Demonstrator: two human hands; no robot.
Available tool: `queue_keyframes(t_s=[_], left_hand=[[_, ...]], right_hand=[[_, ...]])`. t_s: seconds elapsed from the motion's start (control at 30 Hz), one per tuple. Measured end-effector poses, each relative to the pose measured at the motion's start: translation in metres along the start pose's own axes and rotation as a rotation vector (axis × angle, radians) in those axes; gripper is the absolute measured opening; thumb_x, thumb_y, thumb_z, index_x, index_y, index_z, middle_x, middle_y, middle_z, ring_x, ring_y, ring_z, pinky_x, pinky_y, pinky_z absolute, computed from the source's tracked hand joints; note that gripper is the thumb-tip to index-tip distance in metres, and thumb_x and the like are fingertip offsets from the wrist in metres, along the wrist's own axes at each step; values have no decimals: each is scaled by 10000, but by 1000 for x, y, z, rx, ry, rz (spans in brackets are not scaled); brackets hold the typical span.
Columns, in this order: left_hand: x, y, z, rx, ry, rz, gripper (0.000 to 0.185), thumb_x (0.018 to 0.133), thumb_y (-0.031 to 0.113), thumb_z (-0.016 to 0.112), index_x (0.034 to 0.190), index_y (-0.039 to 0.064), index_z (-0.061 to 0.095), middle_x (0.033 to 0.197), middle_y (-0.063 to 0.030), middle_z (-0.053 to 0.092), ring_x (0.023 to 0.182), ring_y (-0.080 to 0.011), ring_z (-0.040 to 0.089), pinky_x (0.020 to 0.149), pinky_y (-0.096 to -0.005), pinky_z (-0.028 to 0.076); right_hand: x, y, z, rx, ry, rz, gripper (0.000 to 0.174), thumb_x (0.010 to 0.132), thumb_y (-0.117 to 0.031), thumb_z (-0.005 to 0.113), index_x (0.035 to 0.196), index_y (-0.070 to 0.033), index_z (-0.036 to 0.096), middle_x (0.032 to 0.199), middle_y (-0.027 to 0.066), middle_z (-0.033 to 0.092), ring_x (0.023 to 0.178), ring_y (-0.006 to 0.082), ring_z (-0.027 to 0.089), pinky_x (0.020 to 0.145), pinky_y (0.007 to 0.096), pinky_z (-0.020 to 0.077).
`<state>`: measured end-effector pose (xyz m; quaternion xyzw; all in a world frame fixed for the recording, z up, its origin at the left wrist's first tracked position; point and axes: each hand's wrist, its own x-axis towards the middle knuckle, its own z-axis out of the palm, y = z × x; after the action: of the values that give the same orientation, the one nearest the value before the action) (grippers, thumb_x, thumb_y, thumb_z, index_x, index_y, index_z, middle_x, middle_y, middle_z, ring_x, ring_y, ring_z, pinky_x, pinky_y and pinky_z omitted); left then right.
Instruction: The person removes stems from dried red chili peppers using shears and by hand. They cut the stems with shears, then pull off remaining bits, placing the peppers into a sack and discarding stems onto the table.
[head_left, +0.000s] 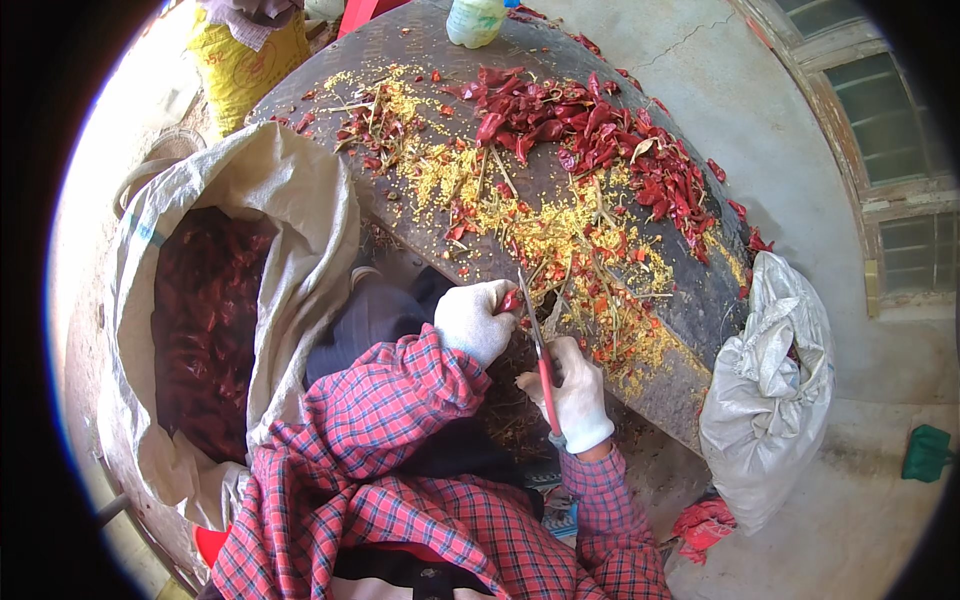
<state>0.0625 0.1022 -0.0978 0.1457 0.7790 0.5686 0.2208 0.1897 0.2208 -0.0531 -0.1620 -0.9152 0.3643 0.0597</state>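
My left hand (476, 319), in a white knit glove, grips a dried red chili pepper (509, 301) near the table edge. Just right of it, my right hand (574, 394), gloved too, holds scissors (545, 367) with red handles, their blades pointing up beside the pepper. Whether the blades touch it cannot be told. Beyond my hands, yellow seeds (551, 234), stems and cut red pieces lie scattered over the dark tabletop (442, 247). A heap of dried red chilies (585, 124) lies along the far right part of the table.
A large open woven sack (304, 202) of red chilies stands at my left. A white sack (765, 405) is at the table's right end, a yellow sack (247, 71) at the far left. A plastic bottle (476, 22) stands on the far edge. A windowed wall (847, 150) rises at right.
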Motion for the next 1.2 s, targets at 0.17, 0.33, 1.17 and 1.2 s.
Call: queue_keyframes(t_s=[0.17, 0.33, 1.17, 1.2], left_hand=[[-1, 4, 2, -28, 92, 6, 208, 767, 125, 691, 974, 120, 719, 845, -146, 692, 817, -321, 691, 707, -369, 534], [1, -8, 7, -61, 163, 83, 229, 758, 94, 699, 986, 107, 722, 863, -146, 700, 834, -317, 698, 725, -360, 540], [-5, 11, -3, 142, 276, 335, 336, 738, -101, 646, 1035, 45, 700, 914, -122, 728, 856, -218, 724, 771, -286, 547], [-5, 12, -4, 167, 275, 354, 341, 733, -102, 648, 1035, 48, 700, 915, -123, 726, 856, -222, 724, 771, -287, 548]], right_hand=[[-1, -3, -15, -220, 65, -100, 535, 662, -313, 897, 986, -17, 591, 790, 118, 603, 688, 289, 647, 603, 387, 522], [-3, -11, -24, -363, 83, -173, 548, 678, -416, 872, 965, -36, 602, 839, 120, 631, 734, 317, 669, 622, 408, 545], [-12, -13, -40, -95, -102, 18, 512, 689, -357, 884, 946, -17, 600, 841, 129, 625, 708, 319, 657, 620, 388, 528], [-11, -14, -44, -100, -122, 24, 515, 685, -353, 887, 946, -14, 600, 841, 130, 626, 707, 319, 658, 619, 388, 527]])
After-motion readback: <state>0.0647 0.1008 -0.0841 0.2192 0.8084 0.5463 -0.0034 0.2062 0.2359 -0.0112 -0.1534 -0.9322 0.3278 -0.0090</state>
